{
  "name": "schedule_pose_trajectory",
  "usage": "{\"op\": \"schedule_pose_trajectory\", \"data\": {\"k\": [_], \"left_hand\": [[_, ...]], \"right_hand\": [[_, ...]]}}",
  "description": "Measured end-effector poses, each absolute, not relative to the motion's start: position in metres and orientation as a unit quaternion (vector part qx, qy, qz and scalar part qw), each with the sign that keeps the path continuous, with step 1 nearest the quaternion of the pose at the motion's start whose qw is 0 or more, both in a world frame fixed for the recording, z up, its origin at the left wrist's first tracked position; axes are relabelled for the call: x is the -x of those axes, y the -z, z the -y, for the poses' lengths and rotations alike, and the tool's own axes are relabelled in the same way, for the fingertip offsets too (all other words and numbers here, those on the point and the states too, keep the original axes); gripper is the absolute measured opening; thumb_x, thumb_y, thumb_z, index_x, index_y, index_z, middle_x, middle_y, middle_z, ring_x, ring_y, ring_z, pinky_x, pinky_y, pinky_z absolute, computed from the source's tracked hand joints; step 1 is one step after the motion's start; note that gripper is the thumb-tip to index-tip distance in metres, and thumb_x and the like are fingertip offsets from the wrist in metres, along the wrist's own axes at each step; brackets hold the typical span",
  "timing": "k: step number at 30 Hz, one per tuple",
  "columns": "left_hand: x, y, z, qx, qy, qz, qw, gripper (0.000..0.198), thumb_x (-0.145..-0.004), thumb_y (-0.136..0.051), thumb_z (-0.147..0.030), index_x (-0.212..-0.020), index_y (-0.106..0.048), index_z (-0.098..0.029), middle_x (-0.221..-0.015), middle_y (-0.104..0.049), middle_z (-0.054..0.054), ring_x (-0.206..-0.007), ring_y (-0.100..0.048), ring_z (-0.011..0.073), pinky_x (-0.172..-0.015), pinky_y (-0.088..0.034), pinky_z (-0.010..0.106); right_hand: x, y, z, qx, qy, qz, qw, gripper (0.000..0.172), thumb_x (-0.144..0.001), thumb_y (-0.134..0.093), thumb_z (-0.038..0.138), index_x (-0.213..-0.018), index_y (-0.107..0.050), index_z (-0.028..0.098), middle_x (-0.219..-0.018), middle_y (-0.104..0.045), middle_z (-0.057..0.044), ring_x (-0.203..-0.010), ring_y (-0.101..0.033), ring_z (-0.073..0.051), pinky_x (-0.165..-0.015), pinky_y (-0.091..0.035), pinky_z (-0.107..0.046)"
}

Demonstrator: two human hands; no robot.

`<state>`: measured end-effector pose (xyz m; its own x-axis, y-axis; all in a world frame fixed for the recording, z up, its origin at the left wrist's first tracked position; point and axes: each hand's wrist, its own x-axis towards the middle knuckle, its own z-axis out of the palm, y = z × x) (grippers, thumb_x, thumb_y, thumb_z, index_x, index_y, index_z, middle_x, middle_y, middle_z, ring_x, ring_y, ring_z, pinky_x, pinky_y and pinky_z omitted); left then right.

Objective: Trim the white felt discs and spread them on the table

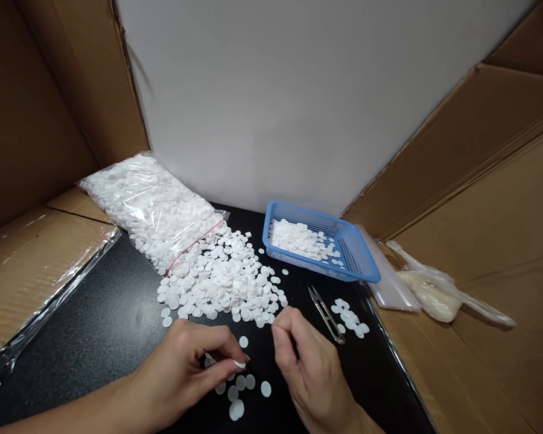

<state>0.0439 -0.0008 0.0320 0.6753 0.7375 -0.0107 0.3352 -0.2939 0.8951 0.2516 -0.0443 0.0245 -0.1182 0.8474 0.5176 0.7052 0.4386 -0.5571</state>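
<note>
Between thumb and forefinger, my left hand pinches a small white disc just above the black tabletop. My right hand is closed to its right, thumb and forefinger pressed together; whether anything is between them I cannot make out. Below and between both hands lie several loose white discs. A large pile of white discs spreads in front of my hands, spilling from the mouth of a clear plastic bag with a red strip.
Behind my right hand stands a blue mesh basket with white discs inside. Thread snips lie beside a small group of discs. Farther right are flat clear bags and a knotted plastic bag. Cardboard walls flank the table.
</note>
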Motion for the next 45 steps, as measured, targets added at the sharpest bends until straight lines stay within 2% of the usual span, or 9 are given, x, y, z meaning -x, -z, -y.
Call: {"op": "schedule_pose_trajectory", "data": {"k": [4, 6, 9, 12, 16, 25, 29, 36, 45], "left_hand": [[-0.045, -0.033, 0.0, -0.763, -0.209, -0.352, 0.5, 0.018, -0.091, -0.064, -0.029, -0.082, -0.074, -0.017, -0.078, -0.078, 0.005, -0.071, -0.073, 0.017, -0.061, -0.051, 0.02], [-0.045, -0.032, 0.0, -0.762, -0.206, -0.354, 0.501, 0.019, -0.091, -0.064, -0.031, -0.082, -0.074, -0.017, -0.078, -0.079, 0.005, -0.071, -0.074, 0.0168, -0.061, -0.051, 0.019], [-0.045, -0.032, 0.001, -0.764, -0.204, -0.357, 0.497, 0.017, -0.091, -0.065, -0.03, -0.083, -0.074, -0.017, -0.077, -0.078, 0.004, -0.068, -0.073, 0.0154, -0.06, -0.051, 0.018], [-0.046, -0.031, 0.0, -0.765, -0.209, -0.357, 0.494, 0.016, -0.09, -0.064, -0.026, -0.082, -0.073, -0.017, -0.072, -0.077, 0.002, -0.063, -0.07, 0.0136, -0.057, -0.048, 0.017], [-0.047, -0.031, -0.002, -0.764, -0.208, -0.352, 0.499, 0.017, -0.09, -0.063, -0.025, -0.079, -0.071, -0.017, -0.069, -0.074, 0.0, -0.06, -0.065, 0.0116, -0.055, -0.046, 0.016], [-0.044, -0.026, 0.0, -0.77, -0.197, -0.354, 0.493, 0.016, -0.091, -0.061, -0.025, -0.08, -0.069, -0.016, -0.066, -0.071, -0.001, -0.057, -0.063, 0.0103, -0.051, -0.042, 0.015], [-0.04, -0.023, -0.001, -0.828, -0.239, -0.316, 0.396, 0.012, -0.09, -0.057, -0.013, -0.086, -0.068, -0.018, -0.069, -0.071, -0.002, -0.057, -0.062, 0.0091, -0.053, -0.042, 0.014], [-0.04, -0.02, 0.0, -0.885, -0.284, -0.261, 0.26, 0.016, -0.096, -0.048, -0.011, -0.093, -0.061, -0.019, -0.07, -0.069, -0.002, -0.055, -0.062, 0.0097, -0.052, -0.043, 0.016], [-0.04, -0.023, -0.001, -0.874, -0.272, -0.233, 0.329, 0.014, -0.101, -0.055, -0.027, -0.091, -0.061, -0.019, -0.07, -0.068, -0.001, -0.058, -0.062, 0.01, -0.056, -0.043, 0.017]], "right_hand": [[-0.27, -0.022, 0.036, 0.563, -0.046, 0.717, 0.408, 0.026, -0.104, -0.038, 0.02, -0.083, -0.052, 0.023, -0.063, -0.052, 0.004, -0.052, -0.053, -0.012, -0.047, -0.043, -0.022], [-0.277, -0.022, 0.031, 0.575, 0.0, 0.7, 0.422, 0.021, -0.104, -0.038, 0.021, -0.115, -0.056, 0.02, -0.093, -0.065, -0.006, -0.066, -0.064, -0.014, -0.057, -0.051, -0.026], [-0.278, -0.024, 0.029, 0.564, 0.043, 0.707, 0.425, 0.036, -0.104, -0.047, 0.03, -0.137, -0.048, 0.018, -0.134, -0.052, -0.019, -0.104, -0.065, -0.024, -0.078, -0.056, -0.037], [-0.266, -0.027, 0.035, 0.48, -0.037, 0.78, 0.4, 0.022, -0.099, -0.059, 0.039, -0.112, -0.061, 0.021, -0.105, -0.068, -0.008, -0.096, -0.066, -0.023, -0.079, -0.052, -0.037], [-0.248, -0.024, 0.044, 0.404, -0.109, 0.802, 0.425, 0.009, -0.099, -0.061, 0.026, -0.091, -0.062, 0.021, -0.077, -0.067, 0.001, -0.073, -0.063, -0.016, -0.074, -0.044, -0.034], [-0.243, -0.018, 0.042, 0.391, -0.103, 0.794, 0.454, 0.015, -0.091, -0.06, 0.008, -0.083, -0.059, 0.02, -0.071, -0.065, 0.004, -0.068, -0.062, -0.013, -0.075, -0.041, -0.032], [-0.243, -0.017, 0.041, 0.383, -0.103, 0.798, 0.454, 0.024, -0.087, -0.051, -0.003, -0.093, -0.058, 0.02, -0.078, -0.069, 0.002, -0.073, -0.064, -0.012, -0.077, -0.04, -0.031], [-0.242, -0.016, 0.04, 0.387, -0.11, 0.802, 0.441, 0.015, -0.089, -0.057, 0.005, -0.088, -0.056, 0.021, -0.08, -0.068, 0.002, -0.075, -0.064, -0.013, -0.08, -0.037, -0.032], [-0.239, -0.016, 0.042, 0.395, -0.079, 0.8, 0.445, 0.017, -0.087, -0.056, 0.005, -0.081, -0.054, 0.02, -0.073, -0.063, 0.004, -0.069, -0.06, -0.012, -0.079, -0.035, -0.031]]}}
